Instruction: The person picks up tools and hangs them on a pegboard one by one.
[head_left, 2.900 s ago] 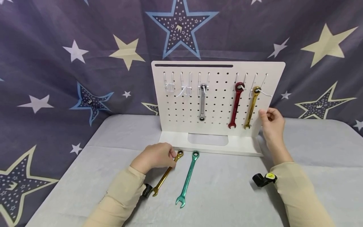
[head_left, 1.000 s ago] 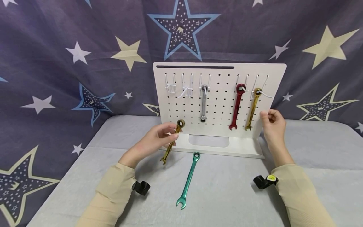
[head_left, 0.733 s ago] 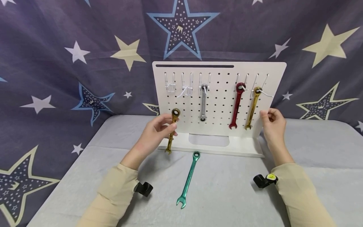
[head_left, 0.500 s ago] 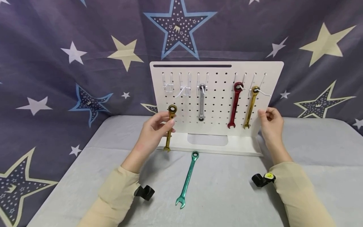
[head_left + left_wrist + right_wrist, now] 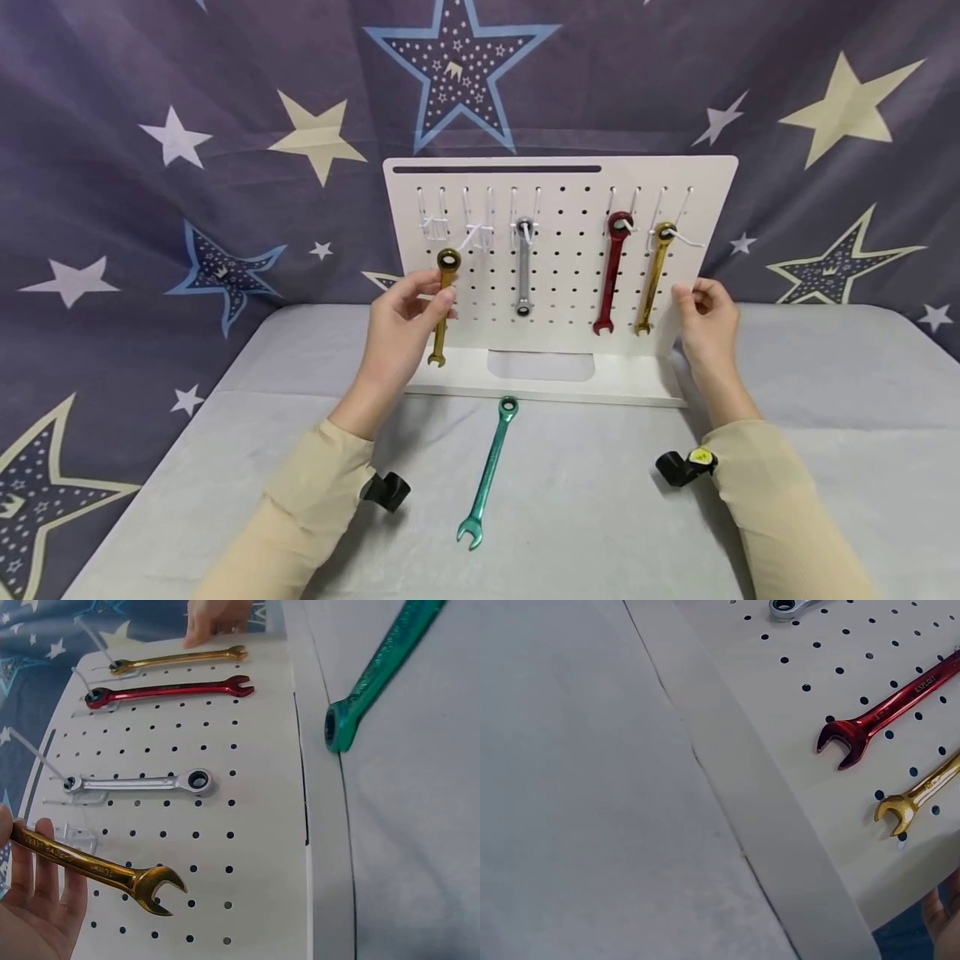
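My left hand (image 5: pixel 396 333) pinches a gold combination wrench (image 5: pixel 90 864) between thumb and fingers, ring end up and open end down. It is in front of the left part of a white pegboard (image 5: pixel 487 332), just below the two left hooks (image 5: pixel 435 227). At the board's right edge, my right hand (image 5: pixel 708 329) grips the side with thumb and fingers; the right wrist view shows only a bit of its fingers. A silver wrench (image 5: pixel 523 271), a red wrench (image 5: pixel 612 279) and a second gold wrench (image 5: pixel 654 279) hang from hooks. A green wrench (image 5: pixel 490 467) lies on the table before the board.
The pegboard stands upright on a white base (image 5: pixel 637 379) with a cut-out. A pale grey cloth (image 5: pixel 600 500) covers the table. Behind hangs a dark curtain (image 5: pixel 600 83) with stars. Hooks jut forward from the board's upper part.
My left hand has lifted the gold wrench off the table, turned it closer to upright and raised it toward the left hooks. The right hand keeps its hold on the board's edge.
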A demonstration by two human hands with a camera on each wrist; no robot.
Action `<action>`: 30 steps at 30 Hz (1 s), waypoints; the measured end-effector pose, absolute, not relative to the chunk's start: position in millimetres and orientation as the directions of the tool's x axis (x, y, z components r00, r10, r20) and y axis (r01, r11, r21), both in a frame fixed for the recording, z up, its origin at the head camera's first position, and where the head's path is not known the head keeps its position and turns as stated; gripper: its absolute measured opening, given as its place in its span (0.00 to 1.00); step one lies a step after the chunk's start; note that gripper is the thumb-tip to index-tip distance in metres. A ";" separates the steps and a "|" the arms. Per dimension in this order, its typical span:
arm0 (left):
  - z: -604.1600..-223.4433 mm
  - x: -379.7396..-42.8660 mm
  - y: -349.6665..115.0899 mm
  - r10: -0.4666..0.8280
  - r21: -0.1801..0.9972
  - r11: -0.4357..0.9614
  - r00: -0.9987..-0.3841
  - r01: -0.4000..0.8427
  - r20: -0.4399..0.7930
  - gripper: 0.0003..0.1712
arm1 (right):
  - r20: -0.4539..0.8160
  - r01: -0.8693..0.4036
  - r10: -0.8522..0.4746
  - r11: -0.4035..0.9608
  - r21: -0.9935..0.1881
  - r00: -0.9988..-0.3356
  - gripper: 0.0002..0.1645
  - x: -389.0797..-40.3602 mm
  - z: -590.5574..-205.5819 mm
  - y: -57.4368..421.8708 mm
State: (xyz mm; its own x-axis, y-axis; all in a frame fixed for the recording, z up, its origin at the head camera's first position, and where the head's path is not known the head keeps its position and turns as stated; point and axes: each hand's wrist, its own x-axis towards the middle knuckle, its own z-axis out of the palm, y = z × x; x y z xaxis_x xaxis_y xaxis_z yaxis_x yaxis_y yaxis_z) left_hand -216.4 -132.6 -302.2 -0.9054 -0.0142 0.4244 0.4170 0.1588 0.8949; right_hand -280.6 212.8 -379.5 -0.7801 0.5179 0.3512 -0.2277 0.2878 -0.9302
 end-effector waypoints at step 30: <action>-301.6 -260.0 -117.4 -0.031 0.936 0.190 -0.951 0.296 0.307 0.17 | 0.377 -0.266 0.526 0.276 -0.923 -0.762 0.10 -283.0 -382.2 212.4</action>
